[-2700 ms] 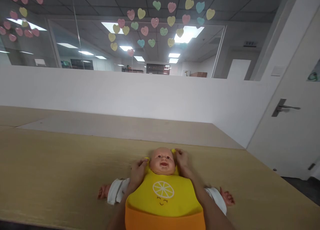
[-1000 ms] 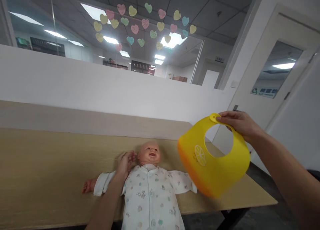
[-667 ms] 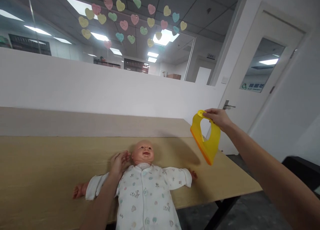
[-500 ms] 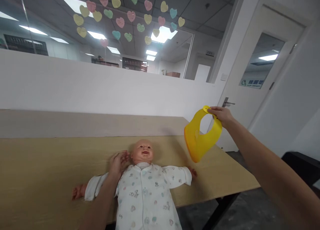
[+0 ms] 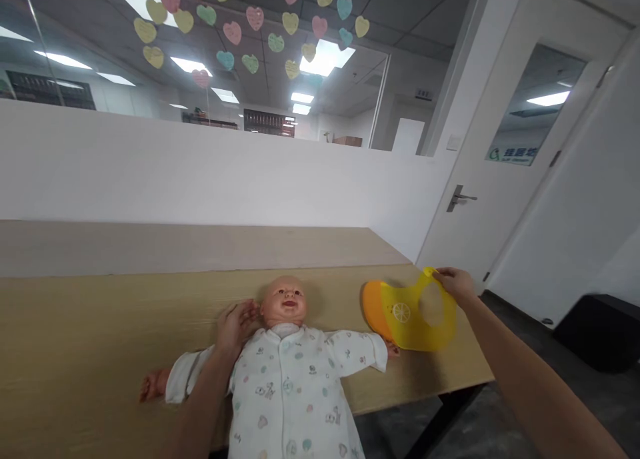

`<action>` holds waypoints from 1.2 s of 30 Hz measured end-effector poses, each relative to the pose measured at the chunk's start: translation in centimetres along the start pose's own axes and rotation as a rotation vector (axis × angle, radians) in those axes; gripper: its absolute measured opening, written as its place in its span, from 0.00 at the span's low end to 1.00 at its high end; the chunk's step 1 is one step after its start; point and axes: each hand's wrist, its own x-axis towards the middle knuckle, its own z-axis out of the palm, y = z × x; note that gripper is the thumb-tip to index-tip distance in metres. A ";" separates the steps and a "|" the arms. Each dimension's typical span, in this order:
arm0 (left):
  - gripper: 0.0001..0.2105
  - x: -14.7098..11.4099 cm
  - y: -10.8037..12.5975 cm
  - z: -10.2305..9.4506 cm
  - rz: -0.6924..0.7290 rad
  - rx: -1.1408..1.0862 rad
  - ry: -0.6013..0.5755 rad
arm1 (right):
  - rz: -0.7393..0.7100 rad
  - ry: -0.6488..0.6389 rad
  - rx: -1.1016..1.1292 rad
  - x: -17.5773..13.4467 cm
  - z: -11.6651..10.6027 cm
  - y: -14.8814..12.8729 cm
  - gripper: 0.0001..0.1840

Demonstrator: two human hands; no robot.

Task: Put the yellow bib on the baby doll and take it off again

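Note:
A baby doll in a white printed sleepsuit lies on its back on the wooden table, arms spread wide. Beside the doll's head, at its neck and shoulder, rests my left hand with the fingers loosely apart and nothing seen in them. At the right, my right hand pinches one neck strap end of a yellow silicone bib. The bib has an orange catch pocket and a citrus-slice print. It lies low over the table, its pocket side by the doll's outstretched hand.
Behind the table runs a white wall with a window above it, dotted with heart-shaped notes. A door stands at the right. A black object sits on the floor, beyond the table's right edge.
My right hand has lowered the bib towards the table, and the bib has turned from hanging upright to lying nearly flat, pocket to the left. My left hand stays beside the doll's head.

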 end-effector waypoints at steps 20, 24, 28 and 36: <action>0.08 -0.1 0.2 0.3 -0.025 0.023 0.021 | 0.082 0.060 -0.428 0.5 -0.7 5.7 0.16; 0.08 -0.3 0.4 0.4 -0.033 0.034 0.034 | 0.078 0.054 -0.430 0.4 -0.8 6.7 0.16; 0.07 -0.3 0.5 0.5 -0.024 0.044 0.034 | 0.100 0.042 -0.426 0.1 -1.1 7.5 0.17; 0.06 0.1 0.3 0.1 -0.025 0.039 0.012 | 0.116 0.014 -0.515 -1.3 -1.4 10.2 0.21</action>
